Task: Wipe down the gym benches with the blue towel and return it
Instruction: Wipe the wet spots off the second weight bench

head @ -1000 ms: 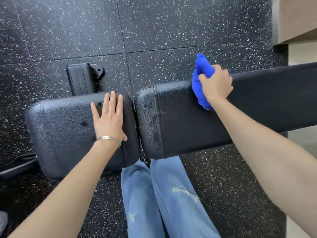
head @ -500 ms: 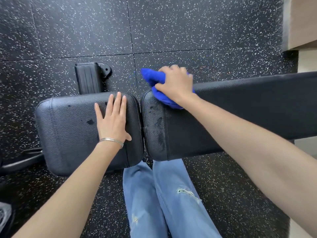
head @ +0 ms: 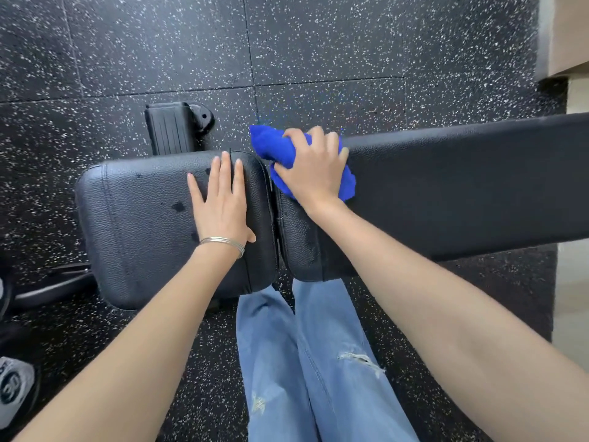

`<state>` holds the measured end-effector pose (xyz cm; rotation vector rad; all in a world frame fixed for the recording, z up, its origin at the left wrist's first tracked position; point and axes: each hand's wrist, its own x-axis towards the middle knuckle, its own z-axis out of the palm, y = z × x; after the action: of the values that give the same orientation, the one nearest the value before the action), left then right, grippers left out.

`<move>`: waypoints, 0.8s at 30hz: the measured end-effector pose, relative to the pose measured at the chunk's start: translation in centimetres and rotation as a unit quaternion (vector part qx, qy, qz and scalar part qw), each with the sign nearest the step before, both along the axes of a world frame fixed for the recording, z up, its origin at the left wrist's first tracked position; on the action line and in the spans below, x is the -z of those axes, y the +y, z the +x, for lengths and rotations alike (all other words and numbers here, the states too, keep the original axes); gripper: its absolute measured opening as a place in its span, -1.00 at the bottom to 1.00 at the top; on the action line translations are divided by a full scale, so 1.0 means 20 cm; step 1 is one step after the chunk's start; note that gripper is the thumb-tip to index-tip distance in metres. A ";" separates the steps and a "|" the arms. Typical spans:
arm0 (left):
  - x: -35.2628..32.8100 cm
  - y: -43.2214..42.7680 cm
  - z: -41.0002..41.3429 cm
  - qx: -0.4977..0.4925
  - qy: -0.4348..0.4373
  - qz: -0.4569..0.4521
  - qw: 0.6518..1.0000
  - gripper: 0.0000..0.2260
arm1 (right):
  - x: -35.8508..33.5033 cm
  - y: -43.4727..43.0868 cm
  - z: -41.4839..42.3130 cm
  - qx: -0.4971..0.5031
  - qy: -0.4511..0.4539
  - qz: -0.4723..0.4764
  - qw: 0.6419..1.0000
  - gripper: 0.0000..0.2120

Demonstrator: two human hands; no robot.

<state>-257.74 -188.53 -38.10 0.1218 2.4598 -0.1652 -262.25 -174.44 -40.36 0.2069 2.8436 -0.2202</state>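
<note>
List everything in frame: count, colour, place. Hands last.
blue towel: 1, bright blue, bunched on the back pad's end beside the gap
seat pad: 1, black, left, dark spots on top
back pad: 1, black, long, runs off the right edge
ribbed bench part: 1, black, on the floor behind the seat pad
floor: black tiles, white speckles
grey object: 1, bottom left edge, cannot tell what
wall: beige, top right corner
jeans: 1 pair, light blue, ripped, below the gap
bangles: silver, left wrist, count unclear
left hand: flat on the seat pad
right hand: grips the towel
</note>
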 end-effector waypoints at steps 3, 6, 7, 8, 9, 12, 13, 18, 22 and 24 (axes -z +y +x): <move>0.01 -0.02 0.00 0.000 0.008 0.013 1.000 0.23 | -0.01 0.04 0.21 -0.039 0.064 -0.024 0.997 -0.62; 0.02 -0.03 0.00 0.007 0.014 0.023 1.000 0.22 | 0.01 0.07 0.49 -0.100 0.106 -0.022 0.989 -0.67; 0.02 -0.03 0.01 0.011 0.016 0.023 1.000 0.20 | 0.02 0.08 0.59 -0.122 0.109 -0.020 0.986 -0.68; 0.02 -0.04 0.02 0.017 0.021 0.023 0.999 0.19 | 0.02 0.09 0.68 -0.141 0.110 -0.022 0.984 -0.69; 0.02 -0.04 0.03 0.025 0.027 0.023 0.999 0.16 | 0.03 0.11 0.76 -0.158 0.110 -0.022 0.981 -0.70; 0.02 -0.07 0.10 0.056 0.040 0.030 0.997 0.03 | 0.02 0.13 0.86 -0.193 0.110 -0.018 0.975 -0.70; 0.01 -0.09 0.12 0.065 0.040 0.032 0.997 0.00 | 0.02 0.14 0.83 -0.205 0.117 -0.022 0.971 -0.69; 0.00 -0.14 0.23 0.112 0.016 0.023 0.993 0.03 | -0.03 0.12 0.40 -0.123 0.086 0.016 0.989 -0.67; 0.00 -0.16 0.23 0.122 0.013 0.023 0.992 0.05 | -0.02 0.07 -0.06 -0.006 0.024 0.015 1.000 -0.62; -0.01 -0.16 0.23 0.115 0.010 0.027 0.993 0.05 | 0.00 0.05 -0.14 -0.001 0.009 0.031 0.999 -0.61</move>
<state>-253.05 -191.73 -38.00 0.4304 2.4656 -0.2017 -265.02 -173.48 -40.26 0.2168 2.8701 -0.1355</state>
